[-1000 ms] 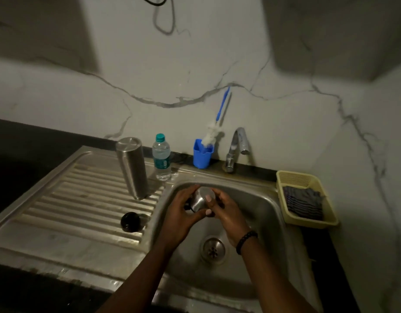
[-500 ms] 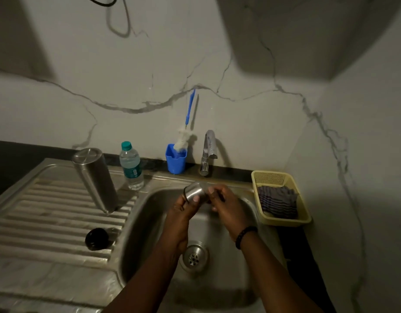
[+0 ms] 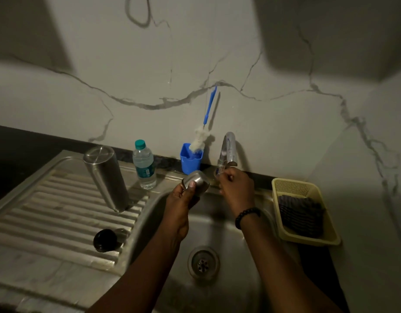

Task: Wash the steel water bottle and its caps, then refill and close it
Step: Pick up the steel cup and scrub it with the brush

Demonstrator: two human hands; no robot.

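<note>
While the left hand (image 3: 183, 195) grips the steel cap (image 3: 198, 180) above the sink (image 3: 150, 211), the right hand (image 3: 236, 186) has left it and now curls round the tap (image 3: 227, 152) base, likely starting a rinse. One steel bottle (image 3: 107, 177) stands inverted on the drainboard, one black inner cap (image 3: 104, 240) lies nearby. One plastic bottle (image 3: 144, 164), one brush (image 3: 204, 132).

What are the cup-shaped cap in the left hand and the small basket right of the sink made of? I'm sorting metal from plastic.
The cap looks like brushed steel: grey with a soft sheen, like the bottle. The basket looks like matte pale yellow plastic, with a moulded mesh wall.
</note>
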